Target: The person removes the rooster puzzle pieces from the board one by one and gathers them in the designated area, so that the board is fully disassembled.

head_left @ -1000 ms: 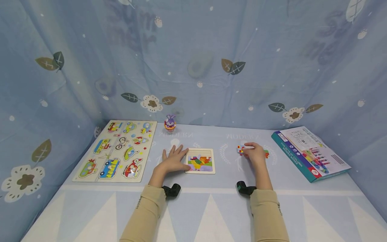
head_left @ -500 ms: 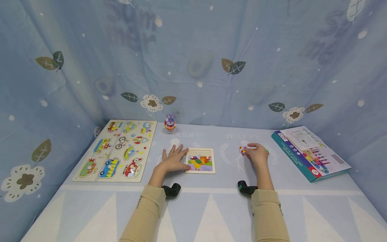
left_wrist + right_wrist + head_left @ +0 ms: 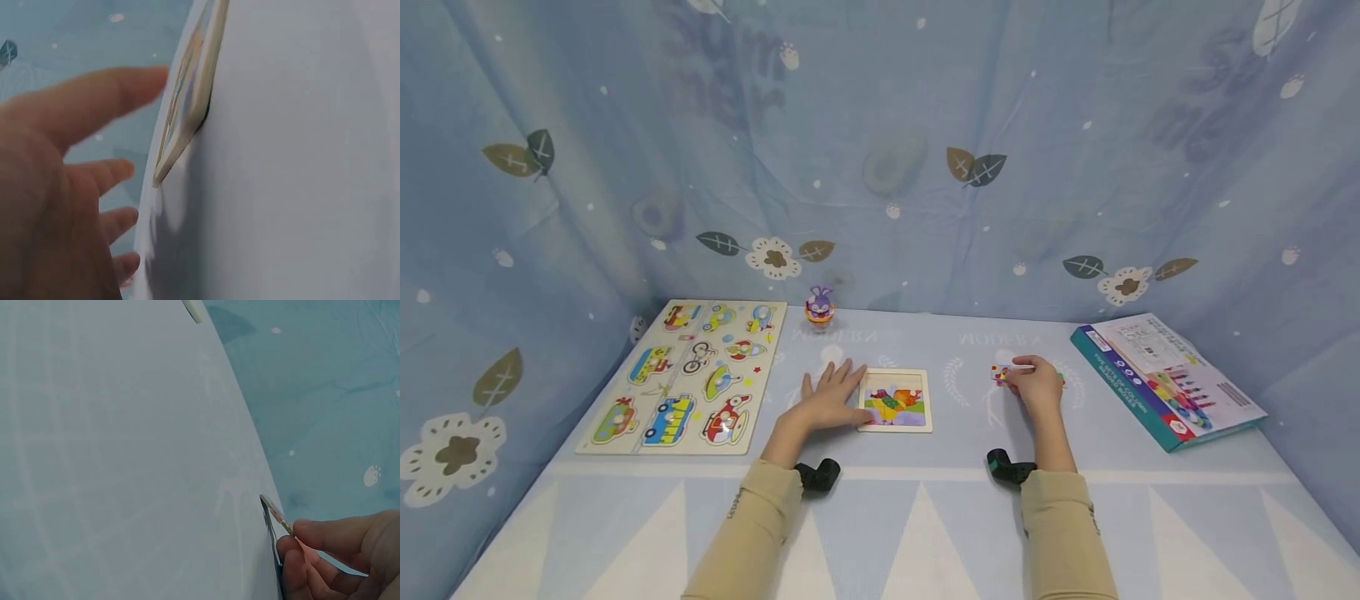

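Observation:
In the head view my left hand (image 3: 822,406) lies with fingers spread at the left side of a small square wooden jigsaw tray (image 3: 895,429). Its thumb touches the tray's lower left edge. Colourful pieces (image 3: 891,407) fill the lower part of the tray, while a strip of bare wood shows along the top. Further right, my right hand (image 3: 1037,385) pinches a thin, bright-patterned puzzle piece (image 3: 999,374) between thumb and fingers. The right wrist view shows this piece (image 3: 275,512) edge-on, tilted close over the table. Part of it is hidden by the fingers.
A large peg puzzle board (image 3: 688,375) with vehicle shapes lies at the left. Behind the tray stands a small purple rabbit figure (image 3: 820,307). A flat boxed toy (image 3: 1168,379) lies at the right. A blue patterned curtain (image 3: 880,167) borders the table's back.
My right hand has shifted slightly to the right with the puzzle piece since a second ago. The left hand stays at the tray, and the head view has moved a little.

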Motion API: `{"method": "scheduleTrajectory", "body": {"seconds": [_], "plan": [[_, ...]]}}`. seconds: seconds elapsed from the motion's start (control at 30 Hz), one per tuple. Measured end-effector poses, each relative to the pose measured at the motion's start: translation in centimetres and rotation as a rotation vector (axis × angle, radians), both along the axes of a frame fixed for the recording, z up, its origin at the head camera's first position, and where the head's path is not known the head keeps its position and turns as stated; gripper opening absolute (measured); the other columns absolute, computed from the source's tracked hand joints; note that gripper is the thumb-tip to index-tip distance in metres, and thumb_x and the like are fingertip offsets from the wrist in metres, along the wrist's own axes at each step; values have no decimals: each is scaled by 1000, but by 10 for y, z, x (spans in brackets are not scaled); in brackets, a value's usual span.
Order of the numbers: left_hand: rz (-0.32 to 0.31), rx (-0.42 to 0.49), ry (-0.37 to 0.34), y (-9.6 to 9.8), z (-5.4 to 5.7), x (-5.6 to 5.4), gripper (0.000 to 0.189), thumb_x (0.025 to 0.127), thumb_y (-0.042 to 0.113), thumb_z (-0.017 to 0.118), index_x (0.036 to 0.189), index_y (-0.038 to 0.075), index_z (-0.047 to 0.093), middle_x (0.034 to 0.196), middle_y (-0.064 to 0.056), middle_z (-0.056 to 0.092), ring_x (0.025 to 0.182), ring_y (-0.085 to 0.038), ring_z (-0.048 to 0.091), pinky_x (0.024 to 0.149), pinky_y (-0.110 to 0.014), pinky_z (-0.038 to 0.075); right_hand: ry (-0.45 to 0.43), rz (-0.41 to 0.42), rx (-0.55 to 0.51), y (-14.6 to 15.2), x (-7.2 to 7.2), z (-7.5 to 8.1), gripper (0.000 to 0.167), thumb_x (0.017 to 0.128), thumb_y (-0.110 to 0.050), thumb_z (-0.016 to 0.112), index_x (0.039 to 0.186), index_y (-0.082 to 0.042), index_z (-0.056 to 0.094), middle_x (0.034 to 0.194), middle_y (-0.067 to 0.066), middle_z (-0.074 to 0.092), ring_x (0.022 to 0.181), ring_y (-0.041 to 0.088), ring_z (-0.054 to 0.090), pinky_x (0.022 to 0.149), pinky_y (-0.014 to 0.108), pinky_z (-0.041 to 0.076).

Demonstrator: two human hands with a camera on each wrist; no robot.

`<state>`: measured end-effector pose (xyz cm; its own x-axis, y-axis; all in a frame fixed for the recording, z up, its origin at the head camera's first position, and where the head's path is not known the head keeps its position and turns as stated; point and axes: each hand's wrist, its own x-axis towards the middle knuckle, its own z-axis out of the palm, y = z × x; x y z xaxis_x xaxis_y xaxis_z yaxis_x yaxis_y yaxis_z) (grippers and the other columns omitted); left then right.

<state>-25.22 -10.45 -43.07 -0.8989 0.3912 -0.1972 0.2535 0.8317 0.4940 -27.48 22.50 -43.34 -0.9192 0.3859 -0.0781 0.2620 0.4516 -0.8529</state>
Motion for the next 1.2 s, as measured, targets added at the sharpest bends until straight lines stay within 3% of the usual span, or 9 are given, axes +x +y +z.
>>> {"method": "scheduleTrajectory", "body": {"seconds": [0.13,0.3,0.43,0.63,0.9,1.2], "plan": [[-116,-11,9,0,7,9,80,83,49,60,148,16,24,155,-12,9,140,-37,0,104,-64,-6,-10,-5,8,-1,0,0,32,83,-5,63,114,3,59,88,16,65,56,6,57,51,15,44],[-287,-24,-24,5,17,29,79,83,46,62,147,17,26,155,-9,9,141,-36,1,106,-62,-3,-30,-16,-5,-1,0,1,32,84,-5,64,115,2,59,90,16,64,60,8,58,55,17,46],[-360,-61,-35,11,17,41,77,82,47,62,146,19,29,155,-6,11,142,-31,1,108,-58,-2,-26,-13,-7,-2,1,3,32,85,-5,62,116,3,58,88,15,63,62,10,59,57,18,48],[-381,-95,-24,14,14,49,74,82,46,62,145,18,32,154,-5,17,142,-31,3,110,-55,-1,4,21,4,-5,0,6,32,85,-6,62,115,2,59,91,16,63,61,9,60,55,16,48],[-370,-97,-14,14,11,49,71,82,42,63,143,18,35,153,-5,21,142,-30,5,110,-53,5,23,196,-125,-19,-2,9,35,87,-7,60,120,3,56,95,15,63,71,11,63,65,22,53],[-370,-98,-4,15,10,51,70,82,40,64,143,17,36,153,-5,21,141,-31,6,110,-53,9,21,319,-149,-38,-2,11,36,87,-6,61,121,4,55,101,18,61,78,14,65,69,25,53]]}}
